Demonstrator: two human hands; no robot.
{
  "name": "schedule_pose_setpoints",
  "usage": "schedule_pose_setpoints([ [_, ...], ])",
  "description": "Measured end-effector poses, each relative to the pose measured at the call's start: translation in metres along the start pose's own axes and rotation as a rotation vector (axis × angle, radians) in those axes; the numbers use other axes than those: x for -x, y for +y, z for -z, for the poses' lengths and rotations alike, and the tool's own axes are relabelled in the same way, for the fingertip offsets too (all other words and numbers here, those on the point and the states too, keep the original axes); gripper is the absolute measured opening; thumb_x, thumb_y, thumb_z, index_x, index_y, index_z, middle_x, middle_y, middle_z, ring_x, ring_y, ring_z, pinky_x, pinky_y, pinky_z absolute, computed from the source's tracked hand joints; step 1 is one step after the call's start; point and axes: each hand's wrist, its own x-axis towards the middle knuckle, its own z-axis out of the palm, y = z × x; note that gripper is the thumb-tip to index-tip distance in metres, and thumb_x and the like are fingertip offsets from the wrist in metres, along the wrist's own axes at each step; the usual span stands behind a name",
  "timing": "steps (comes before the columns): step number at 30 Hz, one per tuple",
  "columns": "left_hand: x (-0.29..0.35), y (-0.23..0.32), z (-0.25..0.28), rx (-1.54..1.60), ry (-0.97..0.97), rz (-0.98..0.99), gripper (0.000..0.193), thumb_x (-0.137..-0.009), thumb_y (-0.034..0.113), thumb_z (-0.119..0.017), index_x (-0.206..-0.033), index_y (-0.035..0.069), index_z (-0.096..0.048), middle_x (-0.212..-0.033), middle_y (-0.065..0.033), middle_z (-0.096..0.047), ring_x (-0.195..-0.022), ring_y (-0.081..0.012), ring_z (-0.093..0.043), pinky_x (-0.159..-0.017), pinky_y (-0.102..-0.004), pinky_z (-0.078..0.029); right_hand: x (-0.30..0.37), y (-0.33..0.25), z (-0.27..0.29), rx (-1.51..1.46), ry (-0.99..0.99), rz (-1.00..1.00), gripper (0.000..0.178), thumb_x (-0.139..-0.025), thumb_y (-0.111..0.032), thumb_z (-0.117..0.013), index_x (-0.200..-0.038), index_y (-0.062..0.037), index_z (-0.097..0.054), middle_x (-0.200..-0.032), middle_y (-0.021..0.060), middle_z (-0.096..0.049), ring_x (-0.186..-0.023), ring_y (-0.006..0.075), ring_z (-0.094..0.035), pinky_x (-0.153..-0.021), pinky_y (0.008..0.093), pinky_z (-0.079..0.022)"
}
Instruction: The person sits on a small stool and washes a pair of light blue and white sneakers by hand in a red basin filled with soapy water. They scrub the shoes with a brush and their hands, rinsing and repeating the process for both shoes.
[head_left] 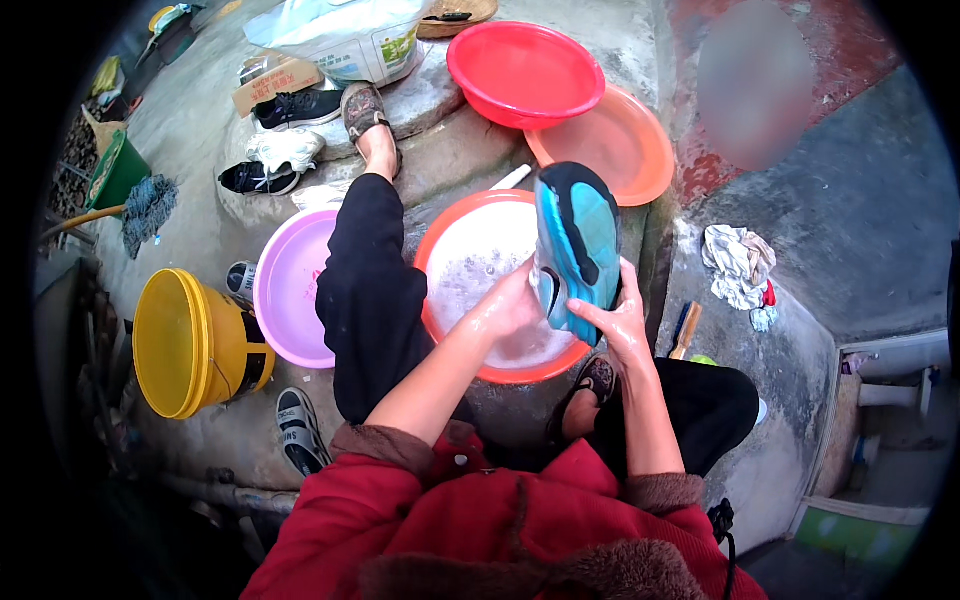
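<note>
A teal and black shoe (590,235) is tilted up over the right side of an orange basin (520,375), its sole turned toward me. My right hand (622,325) grips it at the lower end, thumb across the sole and fingers round the far edge. On the shoe's left side my left hand (512,300) holds it near its opening; those fingertips are hidden behind the shoe. White foam (475,250) with bubbles fills the basin below. Both hands look wet.
A pink-purple basin (290,345) and a yellow bucket (170,345) stand on the left. Beyond are a red basin (525,110), an orange basin (655,165) and several shoes (285,150). A brush (686,330) and crumpled cloth (738,265) lie right.
</note>
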Motion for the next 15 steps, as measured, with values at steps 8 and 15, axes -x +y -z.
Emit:
schedule_pose_setpoints([
  [8,-0.007,-0.005,0.002,0.187,-0.091,0.015,0.034,-0.099,0.018,-0.051,-0.127,-0.002,-0.055,-0.125,-0.013,-0.063,-0.114,-0.0231,-0.062,-0.102,-0.0401,-0.048,-0.003,0.038,0.011,-0.517,-0.071,-0.118,0.078,-0.076,-0.002,-0.074,-0.144,-0.0069,-0.037,-0.137,0.0066,-0.049,-0.127,0.0217,-0.047,-0.109,0.0357,-0.035],
  [15,-0.011,-0.007,-0.002,0.229,-0.15,-0.209,0.04,-0.09,-0.005,-0.056,-0.129,-0.006,-0.051,-0.125,-0.0164,-0.062,-0.114,-0.0262,-0.062,-0.101,-0.04,-0.05,-0.018,0.049,0.016,-0.593,0.072,0.011,0.086,-0.083,-0.038,-0.077,-0.149,-0.013,-0.028,-0.146,0.0047,-0.042,-0.136,0.0231,-0.038,-0.111,0.0457,-0.032],
])
